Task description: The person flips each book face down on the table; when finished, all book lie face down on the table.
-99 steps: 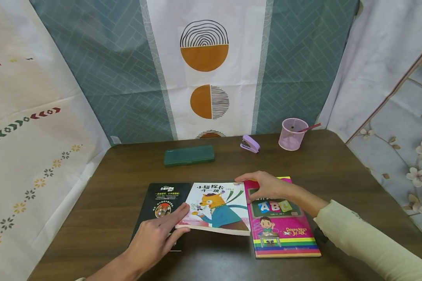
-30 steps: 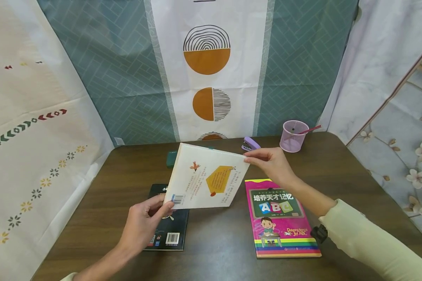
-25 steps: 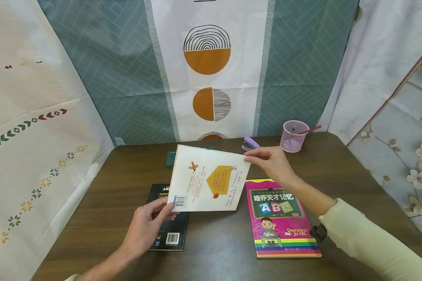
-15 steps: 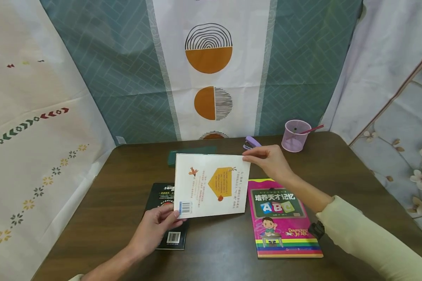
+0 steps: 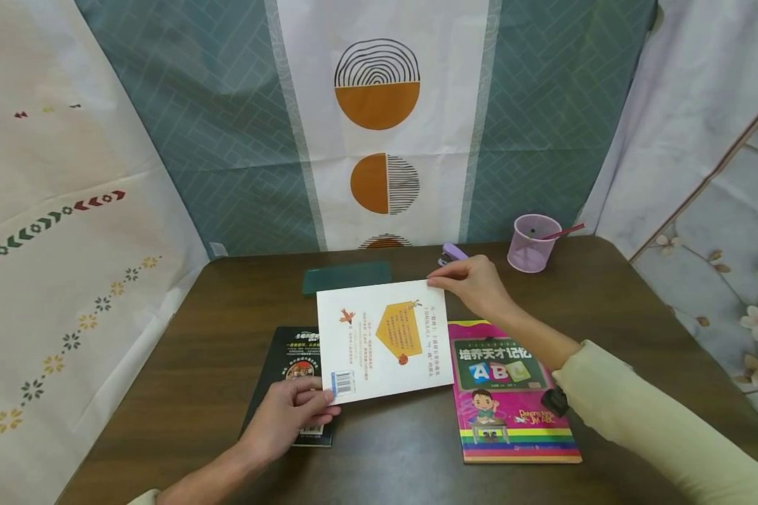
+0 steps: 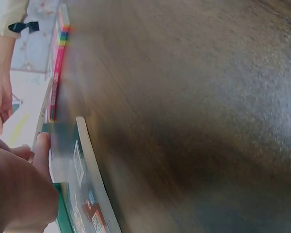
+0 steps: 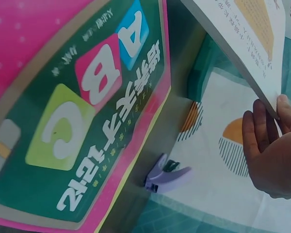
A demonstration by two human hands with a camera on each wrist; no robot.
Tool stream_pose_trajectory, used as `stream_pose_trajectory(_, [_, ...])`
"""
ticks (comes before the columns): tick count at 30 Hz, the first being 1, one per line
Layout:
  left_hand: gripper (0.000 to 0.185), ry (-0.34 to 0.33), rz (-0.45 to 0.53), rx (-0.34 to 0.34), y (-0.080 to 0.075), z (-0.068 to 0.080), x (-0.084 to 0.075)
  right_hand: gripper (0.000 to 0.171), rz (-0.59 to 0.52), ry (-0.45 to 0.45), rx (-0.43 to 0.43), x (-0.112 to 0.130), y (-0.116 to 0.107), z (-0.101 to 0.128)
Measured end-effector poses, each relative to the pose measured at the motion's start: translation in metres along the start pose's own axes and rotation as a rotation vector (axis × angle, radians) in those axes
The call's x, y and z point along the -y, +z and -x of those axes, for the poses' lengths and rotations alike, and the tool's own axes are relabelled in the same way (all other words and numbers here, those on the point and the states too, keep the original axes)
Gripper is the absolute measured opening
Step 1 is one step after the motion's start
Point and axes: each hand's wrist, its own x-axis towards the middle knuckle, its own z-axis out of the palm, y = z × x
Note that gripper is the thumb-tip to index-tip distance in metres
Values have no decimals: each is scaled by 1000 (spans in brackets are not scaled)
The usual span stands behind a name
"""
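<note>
Both hands hold a thin white picture book [image 5: 385,344], its back cover with a yellow shape and barcode facing up. My left hand [image 5: 290,414] pinches its lower left corner, thumb on top. At the upper right corner my right hand [image 5: 476,284] pinches the edge between thumb and fingers, also plain in the right wrist view, where the hand [image 7: 276,150] grips the book [image 7: 247,43]. Beneath the left hand lies a black book [image 5: 284,358], partly covered. On the right, a pink ABC book [image 5: 512,421] lies flat under the right forearm.
A dark green case [image 5: 347,275] lies at the back of the wooden table [image 5: 164,393]. Beside it are a purple stapler [image 5: 453,253], partly behind the right hand, and a pink mesh pen cup [image 5: 530,245] holding a red stick [image 5: 565,231]. A patterned cloth [image 5: 379,84] hangs behind.
The picture book was lifted from between the other two books and turned from its front cover to its back. In the last second it has tipped flatter and lowered, still in both hands.
</note>
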Motion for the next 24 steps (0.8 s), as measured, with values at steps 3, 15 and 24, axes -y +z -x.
stream_pose_trajectory(3, [44,-9,-19,-12,0,1,1,17,0,-4,19,1,4,-4])
stream_pose_trajectory(15, [33,2,-25,35,5,2,8,15,65,8,46,4,15,-14])
stream_pose_trajectory(24, [25,82,-254,9,15,2,16,12,104,-13,94,-9,27,-17])
